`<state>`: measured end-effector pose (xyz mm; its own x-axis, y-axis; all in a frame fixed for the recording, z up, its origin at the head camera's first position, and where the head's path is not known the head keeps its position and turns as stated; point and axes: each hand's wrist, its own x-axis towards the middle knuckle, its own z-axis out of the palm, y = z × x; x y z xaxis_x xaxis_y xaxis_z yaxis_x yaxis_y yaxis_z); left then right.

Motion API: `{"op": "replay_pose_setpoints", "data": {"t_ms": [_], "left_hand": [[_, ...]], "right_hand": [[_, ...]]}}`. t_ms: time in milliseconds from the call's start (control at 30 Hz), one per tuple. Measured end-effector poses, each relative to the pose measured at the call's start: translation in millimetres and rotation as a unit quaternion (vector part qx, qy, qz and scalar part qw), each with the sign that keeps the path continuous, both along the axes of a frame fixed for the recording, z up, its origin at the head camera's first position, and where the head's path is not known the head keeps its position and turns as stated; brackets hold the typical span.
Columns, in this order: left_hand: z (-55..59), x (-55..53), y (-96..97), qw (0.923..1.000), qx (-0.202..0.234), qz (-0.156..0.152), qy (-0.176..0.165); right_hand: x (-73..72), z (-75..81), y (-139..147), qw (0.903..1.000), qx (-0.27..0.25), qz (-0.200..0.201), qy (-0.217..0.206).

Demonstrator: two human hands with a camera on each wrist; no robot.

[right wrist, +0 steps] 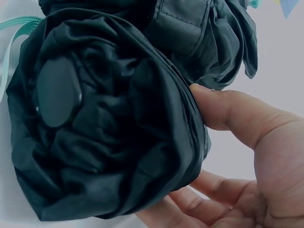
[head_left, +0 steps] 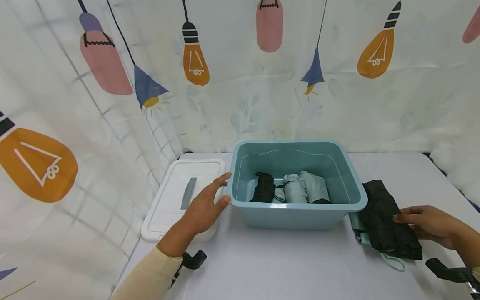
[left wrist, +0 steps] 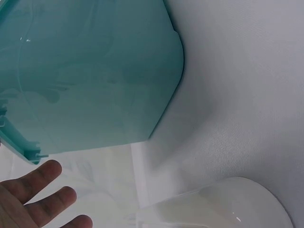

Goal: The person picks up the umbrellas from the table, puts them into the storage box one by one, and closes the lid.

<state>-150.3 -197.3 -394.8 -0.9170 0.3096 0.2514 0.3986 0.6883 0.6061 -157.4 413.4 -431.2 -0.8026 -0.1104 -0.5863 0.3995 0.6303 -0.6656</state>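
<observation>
- The black fabric bundle (head_left: 388, 225) lies on the surface (head_left: 281, 271), just off the right side of the teal bin (head_left: 288, 217); whether the two touch, I can't tell.
- Its long axis runs slantwise from the bin's right side, down and out toward the near right of the head view.
- From my right grip (head_left: 436, 228) the bundle lies to the left. I have its right edge pinched, thumb on one side and fingers curled at the other.
- So the right is plainly the nearer hand, and I judge that any move hinges on this: the bin sits left of the bundle, with its rim standing between the bundle and the inside.
- A pale teal roll (head_left: 358, 229) shows beside and partly under the bundle, a light loop (head_left: 393, 262) poking out at the near end.
- Inside the bin, a black roll (head_left: 263, 188) and pale grey rolls (head_left: 294, 189) lie roughly front to back.
- My left grip (head_left: 206, 204) is spread at the bin's left rim, holding nothing, with the white lid (head_left: 161, 216) beyond it.
</observation>
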Motion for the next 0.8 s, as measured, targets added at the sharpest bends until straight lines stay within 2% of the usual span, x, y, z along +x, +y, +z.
{"op": "replay_pose_setpoints", "data": {"t_ms": [400, 800], "left_hand": [[-1.5, -0.6, -0.6, 1.0, 0.001, -0.005, 0.008], [0.8, -1.4, 0.0, 1.0, -0.001, -0.003, 0.005]], "right_hand": [[5.6, -10.9, 16, 0.9992, 0.011, -0.036, 0.009], [8.6, 0.0, 31, 0.9986, 0.026, -0.043, 0.013]]}}
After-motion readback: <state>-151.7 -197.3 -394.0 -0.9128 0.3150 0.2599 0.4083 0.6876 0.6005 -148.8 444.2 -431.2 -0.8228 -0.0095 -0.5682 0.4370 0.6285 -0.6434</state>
